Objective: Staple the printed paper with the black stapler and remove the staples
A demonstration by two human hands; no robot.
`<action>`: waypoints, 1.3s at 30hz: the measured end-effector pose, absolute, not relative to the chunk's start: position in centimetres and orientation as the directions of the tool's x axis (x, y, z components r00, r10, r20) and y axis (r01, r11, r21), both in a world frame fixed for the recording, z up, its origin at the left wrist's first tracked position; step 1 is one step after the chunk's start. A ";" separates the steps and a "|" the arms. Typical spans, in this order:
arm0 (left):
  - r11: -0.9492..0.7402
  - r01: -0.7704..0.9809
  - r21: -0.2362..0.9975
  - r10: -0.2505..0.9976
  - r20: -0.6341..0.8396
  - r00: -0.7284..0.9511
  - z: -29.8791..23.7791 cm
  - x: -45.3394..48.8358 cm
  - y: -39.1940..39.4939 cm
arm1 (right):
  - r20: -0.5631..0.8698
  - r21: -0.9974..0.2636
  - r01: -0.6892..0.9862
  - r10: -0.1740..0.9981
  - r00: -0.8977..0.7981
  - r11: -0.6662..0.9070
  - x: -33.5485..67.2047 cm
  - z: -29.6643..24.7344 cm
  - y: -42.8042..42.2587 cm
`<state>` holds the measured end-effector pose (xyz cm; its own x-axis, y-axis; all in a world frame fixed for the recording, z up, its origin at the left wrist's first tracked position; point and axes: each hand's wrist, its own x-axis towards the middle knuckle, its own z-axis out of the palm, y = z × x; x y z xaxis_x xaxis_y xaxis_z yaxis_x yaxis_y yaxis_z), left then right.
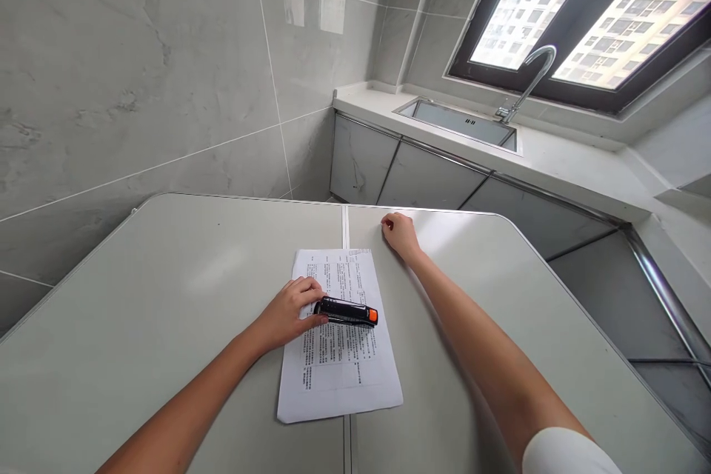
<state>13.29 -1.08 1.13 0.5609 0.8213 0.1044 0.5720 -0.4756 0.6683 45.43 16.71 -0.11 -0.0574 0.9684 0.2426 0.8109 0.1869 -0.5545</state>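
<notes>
The left hand point(293, 309) grasps the black, orange-ended stapler point(349, 310), thumb and fingers at one end; stapler and printed paper point(338, 391) sit mid-tabletop point(211, 370), well in from the rounded far corners; the right hand point(401, 237) rests by the far edge, fingers curled, and whether it holds anything I cannot tell; with that hand off the paper, a sideways push could skew the sheets, and the one-ended grip could let the stapler twist.

The surface point(167, 296) in front of me is shiny and pale, with a line point(347, 448) down the middle. Some printed paper point(344, 392) lies right across that line.
</notes>
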 end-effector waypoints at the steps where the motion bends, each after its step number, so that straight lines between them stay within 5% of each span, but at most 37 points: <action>1: -0.472 0.572 0.671 0.822 0.101 0.560 1.1 13.3 -1.1 | 0.247 -0.566 0.801 0.967 -0.062 0.196 45.2 -0.1 17.0; 8: -0.424 0.554 0.717 0.835 0.073 0.545 1.0 13.2 -1.0 | 0.480 -0.729 0.640 0.849 0.222 0.245 43.1 2.1 10.3; 10: -0.419 0.550 0.722 0.838 0.075 0.541 1.0 13.2 -0.9 | 0.444 -0.759 0.541 0.896 0.019 0.364 41.6 3.1 5.5; 13: -0.431 0.550 0.716 0.832 0.078 0.549 1.1 13.2 -0.8 | 0.445 -0.672 0.432 0.794 -0.413 0.601 39.2 3.6 -1.1; 16: -0.447 0.555 0.702 0.825 0.083 0.559 1.0 13.2 -0.8 | 0.411 -0.535 0.510 0.736 -0.539 0.673 37.5 2.7 -4.6; 23: -0.477 0.571 0.668 0.817 0.099 0.568 0.6 13.1 -0.7 | 0.415 -0.511 0.577 0.770 -0.484 0.637 38.2 0.6 -3.7; 29: -0.450 0.596 0.665 0.831 0.067 0.553 -0.1 13.1 -0.5 | 0.607 -0.478 0.739 0.786 -0.113 0.476 42.5 0.1 0.4; 35: -0.426 0.610 0.668 0.834 0.029 0.551 0.2 13.2 -0.5 | 0.445 -0.484 0.856 0.894 0.063 0.180 45.3 -0.2 3.0; 39: -0.408 0.609 0.680 0.836 0.010 0.549 0.3 13.2 -0.6 | 0.330 -0.462 0.867 0.944 -0.029 0.188 46.2 0.9 3.5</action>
<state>13.16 -0.61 0.32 0.5491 0.8357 0.0104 0.6087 -0.4084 0.6803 46.19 3.45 0.87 -0.0292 0.9436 0.3299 0.8669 0.1882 -0.4616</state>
